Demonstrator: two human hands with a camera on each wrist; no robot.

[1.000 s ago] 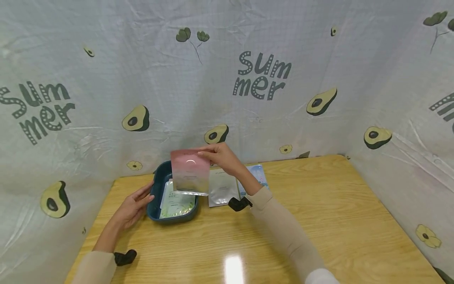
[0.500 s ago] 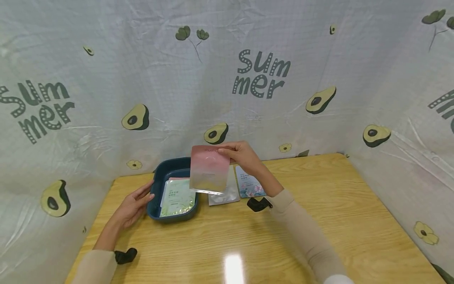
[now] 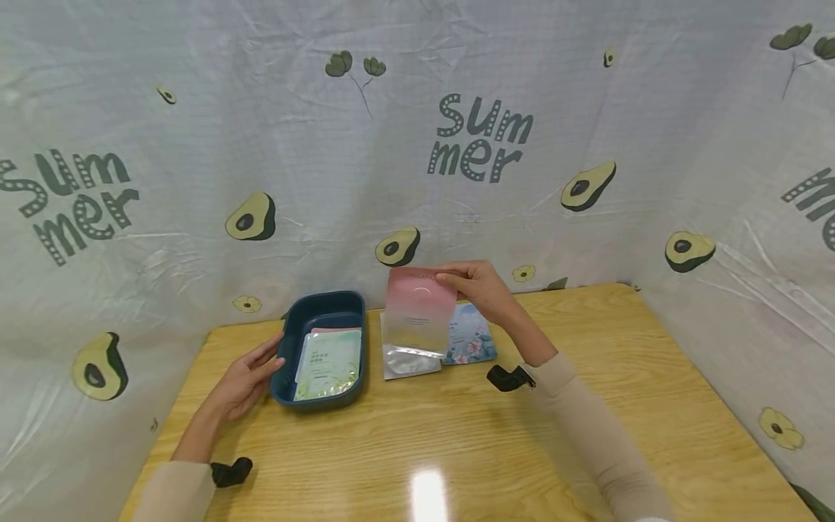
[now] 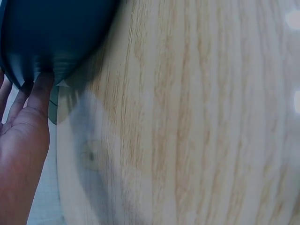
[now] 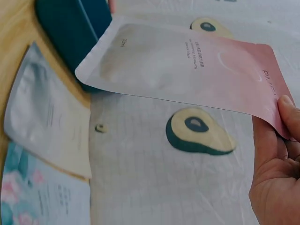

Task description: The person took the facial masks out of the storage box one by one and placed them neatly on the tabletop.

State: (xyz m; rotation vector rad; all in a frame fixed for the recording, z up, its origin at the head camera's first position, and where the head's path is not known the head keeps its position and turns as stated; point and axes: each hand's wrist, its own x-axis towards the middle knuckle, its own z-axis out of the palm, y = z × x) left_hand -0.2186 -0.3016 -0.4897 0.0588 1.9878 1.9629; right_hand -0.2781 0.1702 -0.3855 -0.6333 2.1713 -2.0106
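By its top right corner, my right hand (image 3: 485, 290) pinches a pink-to-pale sheet mask packet (image 3: 420, 312), holding it upright above the table. Behind its lower part lies a silver-and-cream mask packet (image 3: 409, 364), partly hidden. A blue floral mask packet (image 3: 471, 335) lies just right of that one. My left hand (image 3: 244, 380) rests against the left side of a dark blue plastic bin (image 3: 355, 304); in the left wrist view its fairly straight fingers (image 4: 41, 91) touch the outer wall. Inside the bin is a green-and-white mask packet (image 3: 329, 365), with a pink edge showing beneath it.
The wooden table (image 3: 587, 406) meets a hanging sheet (image 3: 313, 181) printed with avocados and lettering at its back and sides. A bright light reflection (image 3: 428, 493) shows on the tabletop near the front.
My right hand has carried the pink mask packet rightward, from over the bin to above the silver-and-cream packet. The left hand and the bin stay in place.
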